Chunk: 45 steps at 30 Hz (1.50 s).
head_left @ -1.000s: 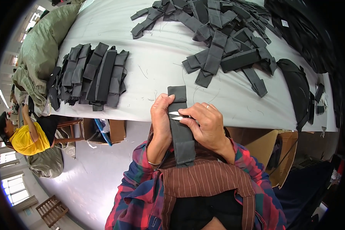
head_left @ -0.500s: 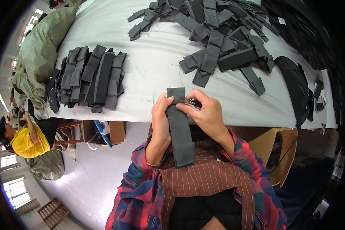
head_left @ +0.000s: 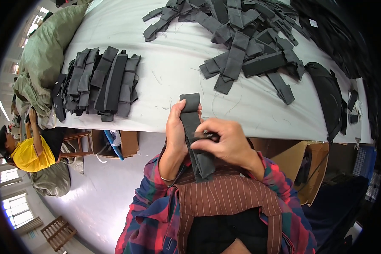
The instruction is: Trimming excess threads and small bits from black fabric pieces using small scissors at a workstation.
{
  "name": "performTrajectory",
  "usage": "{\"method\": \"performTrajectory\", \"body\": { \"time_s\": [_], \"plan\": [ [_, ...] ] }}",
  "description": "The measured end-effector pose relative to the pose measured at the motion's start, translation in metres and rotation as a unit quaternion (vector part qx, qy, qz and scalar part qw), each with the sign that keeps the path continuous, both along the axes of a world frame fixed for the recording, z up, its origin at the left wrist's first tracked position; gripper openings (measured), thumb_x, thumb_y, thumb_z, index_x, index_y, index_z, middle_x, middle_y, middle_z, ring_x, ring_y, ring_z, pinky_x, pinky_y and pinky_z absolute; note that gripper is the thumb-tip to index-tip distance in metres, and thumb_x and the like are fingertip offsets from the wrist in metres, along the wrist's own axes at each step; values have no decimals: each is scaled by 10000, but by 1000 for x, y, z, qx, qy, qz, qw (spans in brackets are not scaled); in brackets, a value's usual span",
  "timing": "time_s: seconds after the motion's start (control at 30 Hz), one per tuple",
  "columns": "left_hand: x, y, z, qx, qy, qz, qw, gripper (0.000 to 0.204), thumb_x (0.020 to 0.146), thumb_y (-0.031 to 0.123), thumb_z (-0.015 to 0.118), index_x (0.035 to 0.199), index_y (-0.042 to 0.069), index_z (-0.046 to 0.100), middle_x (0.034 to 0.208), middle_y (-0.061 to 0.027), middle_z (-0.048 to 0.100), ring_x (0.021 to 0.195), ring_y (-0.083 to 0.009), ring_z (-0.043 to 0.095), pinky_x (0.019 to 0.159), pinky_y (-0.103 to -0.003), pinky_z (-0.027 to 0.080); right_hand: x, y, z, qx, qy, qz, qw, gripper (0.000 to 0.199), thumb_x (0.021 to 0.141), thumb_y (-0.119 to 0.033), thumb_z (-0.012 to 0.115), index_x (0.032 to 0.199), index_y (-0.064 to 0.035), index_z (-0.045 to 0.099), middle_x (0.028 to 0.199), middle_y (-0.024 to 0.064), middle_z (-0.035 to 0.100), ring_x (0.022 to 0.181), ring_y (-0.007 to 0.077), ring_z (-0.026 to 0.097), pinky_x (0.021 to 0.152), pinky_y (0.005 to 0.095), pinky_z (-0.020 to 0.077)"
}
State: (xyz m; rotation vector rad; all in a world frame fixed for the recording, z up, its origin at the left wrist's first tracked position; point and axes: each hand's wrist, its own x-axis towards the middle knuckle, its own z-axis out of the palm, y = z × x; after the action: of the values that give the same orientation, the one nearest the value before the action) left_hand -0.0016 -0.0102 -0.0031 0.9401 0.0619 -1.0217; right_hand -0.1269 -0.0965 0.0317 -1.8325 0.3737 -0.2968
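My left hand point(head_left: 177, 131) is closed around a dark grey fabric strip point(head_left: 190, 120), held upright in front of my apron at the table's near edge. Its folded top end sticks up above my thumb, and its lower end hangs against the apron. Over the strip's lower half, my right hand point(head_left: 228, 140) is curled, thumb and forefinger close to the fabric. A small dark tool point(head_left: 208, 135) shows between its fingers; most of it is hidden, so its kind is unclear. Similar strips lie in an overlapping row point(head_left: 110, 84) at the left.
A loose heap of grey strips point(head_left: 237, 55) covers the table's far right. Black fabric pieces point(head_left: 324, 99) lie along the right edge, a greenish sack point(head_left: 51, 55) at the left. Below are cardboard boxes point(head_left: 300, 167). A person in yellow point(head_left: 36, 154) sits at the far left.
My right hand has moved down the strip from its top end to its lower half. The strip has tilted and shifted slightly left in my left hand.
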Motion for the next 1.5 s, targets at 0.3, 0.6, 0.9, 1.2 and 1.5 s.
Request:
{"method": "performTrajectory", "body": {
  "time_s": [0.3, 0.6, 0.9, 1.2, 1.5],
  "plan": [
    [-3, 9, 13, 60, -65, 8, 996, 427, 962, 443, 437, 1068, 38, 523, 866, -64, 561, 707, -148, 549, 629, -277, 484, -25, -35, -8, 385, -71, 120, 912, 105, 848, -105, 639, 804, -11, 628, 671, -1, 566, 618, 56, 467, 592, 221, 400],
    [-14, 24, 10, -22, -177, -155, 972, 693, 910, 456, 563, 1406, 43, 312, 1167, -84, 516, 1001, -181, 578, 856, -310, 508, 3, -33, -23, 174, -135, -24, 975, 54, 858, -71, 632, 865, -42, 587, 866, -27, 535, 708, 6, 387, 630, 158, 316],
    [-4, 53, 13, -44, -20, -274, 961, 749, 684, 102, 793, 1332, 31, 424, 1083, -82, 591, 978, -162, 585, 881, -302, 491, -4, -21, -13, 254, -80, -7, 964, 318, 849, -162, 690, 1108, -54, 542, 971, 32, 611, 811, 77, 563, 723, 249, 478],
    [-15, 45, 19, 17, -183, -250, 951, 845, 703, 56, 798, 1416, 38, 346, 1083, -32, 560, 973, -114, 551, 891, -262, 451, 1, -19, -17, 197, -61, -37, 978, 207, 833, -32, 579, 1033, -10, 628, 845, 17, 619, 767, 63, 554, 666, 217, 476],
    [4, 40, 46, 35, -449, -222, 864, 947, 587, -23, 835, 1416, 120, 399, 1038, -33, 458, 905, -119, 485, 818, -241, 431, -23, -50, -1, 331, -25, 65, 941, 162, 847, -56, 590, 985, -7, 656, 830, -18, 593, 735, 42, 479, 676, 211, 397]
  ]
}}
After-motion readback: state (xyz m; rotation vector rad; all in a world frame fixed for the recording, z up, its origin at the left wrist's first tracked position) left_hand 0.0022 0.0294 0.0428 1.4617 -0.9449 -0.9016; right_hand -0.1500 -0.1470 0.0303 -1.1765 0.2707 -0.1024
